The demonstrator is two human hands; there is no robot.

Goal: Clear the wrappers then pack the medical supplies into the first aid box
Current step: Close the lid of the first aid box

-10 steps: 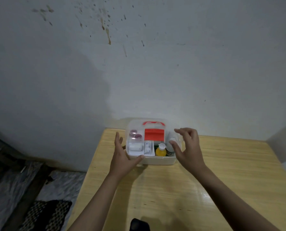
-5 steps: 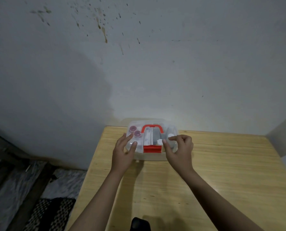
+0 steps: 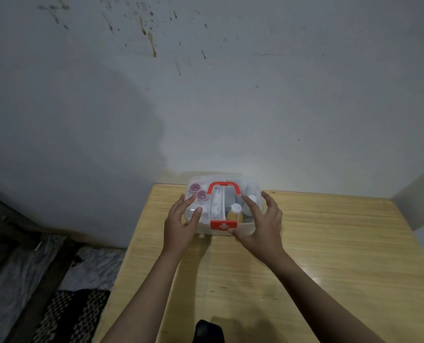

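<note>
Both hands rest on the closed first aid box.

The left hand [image 3: 181,225] lays spread fingers [image 3: 196,212] on the clear lid [image 3: 230,194]; the right hand [image 3: 260,224] is open, its thumb at the red latch [image 3: 223,225]. Neither hand grips anything. The first aid box [image 3: 222,205] stands at the far edge of the desk [image 3: 329,256], near the wall [image 3: 206,95].
</note>
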